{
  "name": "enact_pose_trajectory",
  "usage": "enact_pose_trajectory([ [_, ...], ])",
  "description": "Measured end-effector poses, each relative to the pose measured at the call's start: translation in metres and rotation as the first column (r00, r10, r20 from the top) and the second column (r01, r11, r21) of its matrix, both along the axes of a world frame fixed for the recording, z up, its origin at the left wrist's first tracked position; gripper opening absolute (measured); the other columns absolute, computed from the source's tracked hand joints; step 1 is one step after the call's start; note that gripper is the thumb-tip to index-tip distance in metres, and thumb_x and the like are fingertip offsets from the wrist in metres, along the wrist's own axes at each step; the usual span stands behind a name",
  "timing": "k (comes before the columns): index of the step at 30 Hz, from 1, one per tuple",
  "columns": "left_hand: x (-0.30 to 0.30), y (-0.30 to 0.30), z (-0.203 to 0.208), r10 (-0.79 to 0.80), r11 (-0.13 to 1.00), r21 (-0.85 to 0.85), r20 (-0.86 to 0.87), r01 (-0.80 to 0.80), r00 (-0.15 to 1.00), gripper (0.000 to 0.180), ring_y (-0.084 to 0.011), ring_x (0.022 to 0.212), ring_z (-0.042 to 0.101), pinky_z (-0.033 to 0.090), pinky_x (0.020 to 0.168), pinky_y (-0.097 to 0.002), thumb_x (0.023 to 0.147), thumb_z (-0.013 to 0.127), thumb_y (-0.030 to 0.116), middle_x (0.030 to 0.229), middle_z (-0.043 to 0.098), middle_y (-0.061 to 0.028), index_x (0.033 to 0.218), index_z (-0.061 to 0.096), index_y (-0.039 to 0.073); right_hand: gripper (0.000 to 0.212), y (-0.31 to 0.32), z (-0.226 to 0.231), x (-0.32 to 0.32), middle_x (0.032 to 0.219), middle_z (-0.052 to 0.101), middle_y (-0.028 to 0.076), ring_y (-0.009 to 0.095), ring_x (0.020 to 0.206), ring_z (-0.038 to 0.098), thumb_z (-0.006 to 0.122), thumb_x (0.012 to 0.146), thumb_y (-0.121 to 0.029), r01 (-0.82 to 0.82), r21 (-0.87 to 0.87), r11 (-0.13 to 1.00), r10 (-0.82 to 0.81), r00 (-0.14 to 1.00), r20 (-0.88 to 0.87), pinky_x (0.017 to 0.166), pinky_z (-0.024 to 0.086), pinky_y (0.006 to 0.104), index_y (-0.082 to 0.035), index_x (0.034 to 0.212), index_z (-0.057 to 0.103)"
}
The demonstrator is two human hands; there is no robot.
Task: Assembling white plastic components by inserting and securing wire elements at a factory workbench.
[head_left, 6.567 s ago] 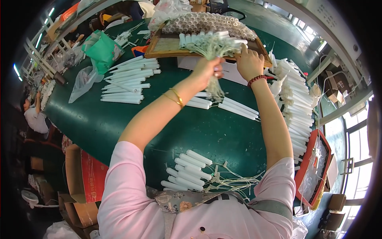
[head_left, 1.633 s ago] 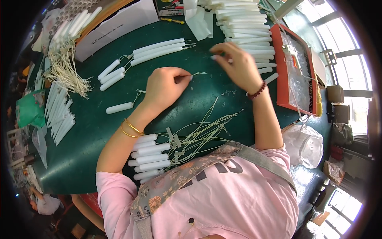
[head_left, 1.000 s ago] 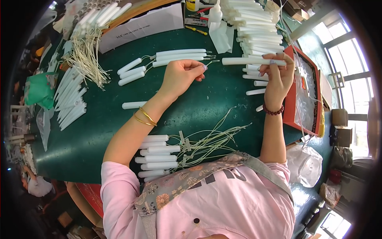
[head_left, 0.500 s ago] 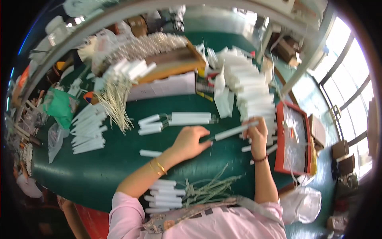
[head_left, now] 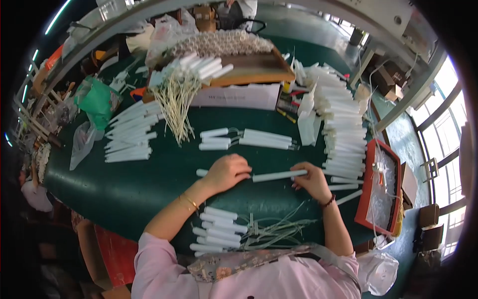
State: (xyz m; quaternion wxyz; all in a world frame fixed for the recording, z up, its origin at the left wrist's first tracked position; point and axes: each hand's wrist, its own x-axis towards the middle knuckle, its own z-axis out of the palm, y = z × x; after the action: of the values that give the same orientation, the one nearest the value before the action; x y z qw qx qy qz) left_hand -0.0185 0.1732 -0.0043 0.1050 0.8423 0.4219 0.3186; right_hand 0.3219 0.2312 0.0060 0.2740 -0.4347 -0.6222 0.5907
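Well, just beyond the left grip (head_left: 230, 172) and the right grip (head_left: 313, 183), a row of tubes (head_left: 266, 139) lies on the green tabletop (head_left: 99, 194). Farther beyond are a wooden tray (head_left: 249, 64) and, toward the left grip's side, a pale strand bundle (head_left: 174, 107). A loose heap (head_left: 132, 132) of white tubes lies left of the left grip, with a green bag (head_left: 95, 103) past it. Beyond the right grip stand a white bottle (head_left: 307, 103) and a long stack (head_left: 343, 132) of tubes; its near end comes close to that grip, with a red box (head_left: 367, 187) outside it. On the body side of both grips are short tubes (head_left: 219, 229) with tangled leads (head_left: 279, 231).

Both forearms reach in from below, slanting toward each other. The left grip is palm down with fingers curled, hiding part of a lone tube (head_left: 201, 172); I cannot tell whether it pinches anything.

The right grip has its thumb and fingers closed around the right end of a white rod (head_left: 276, 176). The rod lies between the grips, nearly level, its far end just beside the left fingertips; contact there is unclear.
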Motion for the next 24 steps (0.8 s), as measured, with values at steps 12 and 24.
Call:
enact_pose_trajectory([
  [12, -0.027, -0.002, 0.002, 0.028, 0.957, -0.291, 0.161, 0.020, 0.987, 0.027, -0.0262, 0.107, 0.073, 0.058, 0.096, -0.0357, 0.085, 0.082, 0.005, 0.117, 0.079, -0.0099, 0.112, 0.081, 0.006, 0.021, 0.000, 0.000, 0.000, 0.088, 0.071, 0.001, 0.003, 0.068, 0.063, 0.075, 0.095, -0.004, -0.012, 0.059, 0.998, 0.001, 0.984, 0.177, 0.059, 0.052, 0.0202, -0.002, 0.116, 0.070],
  [24, 0.000, -0.015, 0.006, 0.106, 0.993, -0.057, -0.019, -0.107, 0.994, 0.013, -0.0280, 0.086, 0.069, 0.057, 0.077, -0.0397, 0.087, 0.078, 0.005, 0.089, 0.070, -0.0085, 0.099, 0.079, 0.003, 0.022, -0.002, -0.006, 0.006, 0.083, 0.067, -0.002, 0.003, 0.066, 0.057, 0.076, 0.094, -0.004, -0.047, 0.276, 0.960, -0.024, 0.969, 0.248, 0.056, 0.045, 0.0204, -0.003, 0.115, 0.070],
])
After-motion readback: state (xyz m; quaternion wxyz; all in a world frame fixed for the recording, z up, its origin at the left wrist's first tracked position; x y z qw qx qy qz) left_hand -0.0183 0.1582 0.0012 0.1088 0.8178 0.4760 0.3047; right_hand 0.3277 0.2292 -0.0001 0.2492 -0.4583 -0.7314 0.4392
